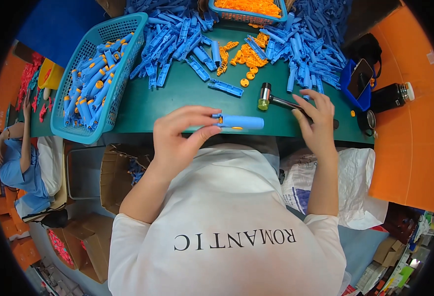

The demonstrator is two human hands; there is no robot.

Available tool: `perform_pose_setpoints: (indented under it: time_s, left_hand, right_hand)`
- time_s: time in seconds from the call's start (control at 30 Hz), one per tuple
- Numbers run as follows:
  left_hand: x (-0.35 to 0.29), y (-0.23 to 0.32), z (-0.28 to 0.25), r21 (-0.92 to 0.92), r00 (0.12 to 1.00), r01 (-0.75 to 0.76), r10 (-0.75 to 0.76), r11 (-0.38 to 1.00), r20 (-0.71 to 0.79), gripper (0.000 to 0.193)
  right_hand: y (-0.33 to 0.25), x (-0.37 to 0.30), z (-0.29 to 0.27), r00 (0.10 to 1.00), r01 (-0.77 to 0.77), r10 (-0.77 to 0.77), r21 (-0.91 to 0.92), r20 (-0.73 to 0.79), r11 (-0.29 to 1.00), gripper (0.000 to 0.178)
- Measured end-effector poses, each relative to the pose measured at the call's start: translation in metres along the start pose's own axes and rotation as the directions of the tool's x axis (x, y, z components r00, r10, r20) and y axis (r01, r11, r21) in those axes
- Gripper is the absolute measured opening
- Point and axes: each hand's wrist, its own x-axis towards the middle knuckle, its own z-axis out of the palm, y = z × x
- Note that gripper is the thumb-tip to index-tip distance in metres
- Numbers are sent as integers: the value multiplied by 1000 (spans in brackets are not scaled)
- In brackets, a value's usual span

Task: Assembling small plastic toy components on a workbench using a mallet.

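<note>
While my left hand pinches the blue tube level above the table | right hand curls, apparently closed, around the mallet handle, keeping it ready.

The tabletop is dark green. The assembled tube is light blue with small orange details. The loose part pile at far centre is blue; the small caps beside it are orange. The left basket is turquoise mesh holding blue-and-orange pieces. The mallet has a black body and a translucent yellow-green face. The shirt is white with black lettering.
</note>
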Motion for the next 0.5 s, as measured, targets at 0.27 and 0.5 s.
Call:
perform_pose_setpoints:
  time_s: [0.27,0.5]
  left_hand:
    - [-4,6,0,152,780,-624,598,767,185,19]
    - [-9,7,-19,-36,862,-475,473,879,183,12]
  right_hand:
    - [-92,28,-11,906,-225,-161,768,392,600,31]
    - [-112,25,-4,946,-109,-197,825,258,554,22]
